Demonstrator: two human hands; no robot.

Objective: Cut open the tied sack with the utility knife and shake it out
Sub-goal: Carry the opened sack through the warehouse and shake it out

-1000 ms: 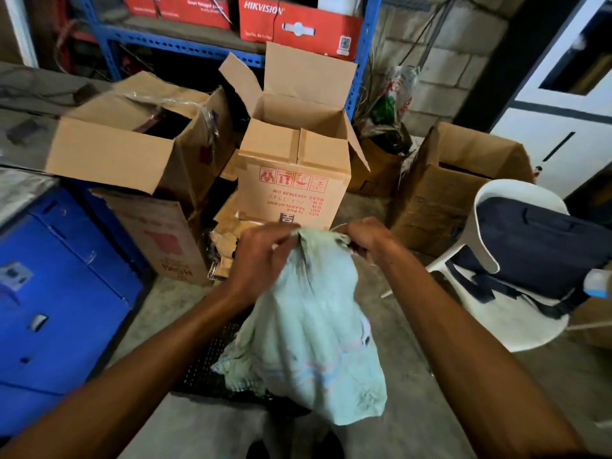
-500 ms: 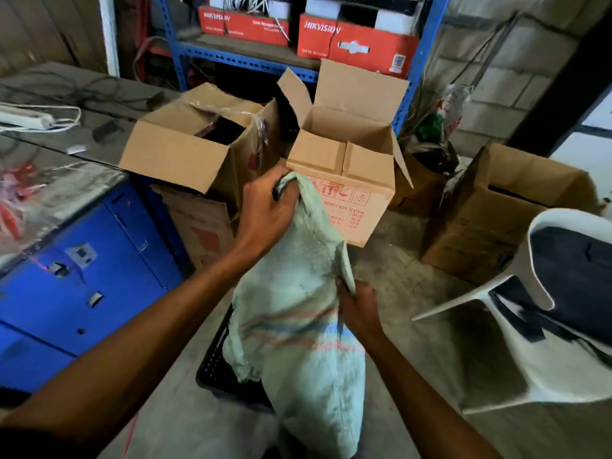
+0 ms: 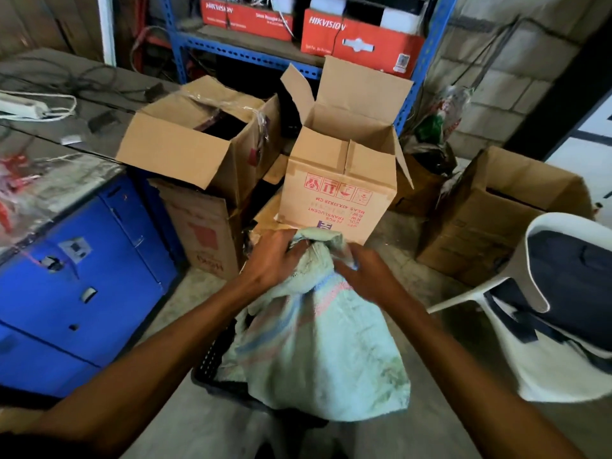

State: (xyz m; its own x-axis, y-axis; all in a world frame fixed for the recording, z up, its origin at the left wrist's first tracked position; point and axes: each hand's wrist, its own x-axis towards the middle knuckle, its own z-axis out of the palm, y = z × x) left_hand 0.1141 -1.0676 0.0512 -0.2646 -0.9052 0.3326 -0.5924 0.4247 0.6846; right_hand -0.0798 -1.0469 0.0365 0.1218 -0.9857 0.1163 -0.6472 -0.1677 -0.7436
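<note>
A pale green woven sack (image 3: 318, 346) with faded blue and red stripes hangs in front of me, its bunched top held up. My left hand (image 3: 271, 260) is closed around the gathered neck from the left. My right hand (image 3: 367, 273) grips the sack's upper right side, just below the neck. The sack's lower end spreads over a black slatted crate (image 3: 212, 366) on the floor. No utility knife is visible.
Open cardboard boxes (image 3: 341, 180) stand just beyond the sack, with another (image 3: 490, 213) to the right. A blue cabinet (image 3: 76, 276) is on the left. A white plastic chair (image 3: 543, 293) holding a dark bag is on the right. Blue shelving with red boxes lines the back.
My left hand lowered the sack's neck from in front of the box. My right hand rose from the sack's middle to just under the neck. The sack now spreads wider below.
</note>
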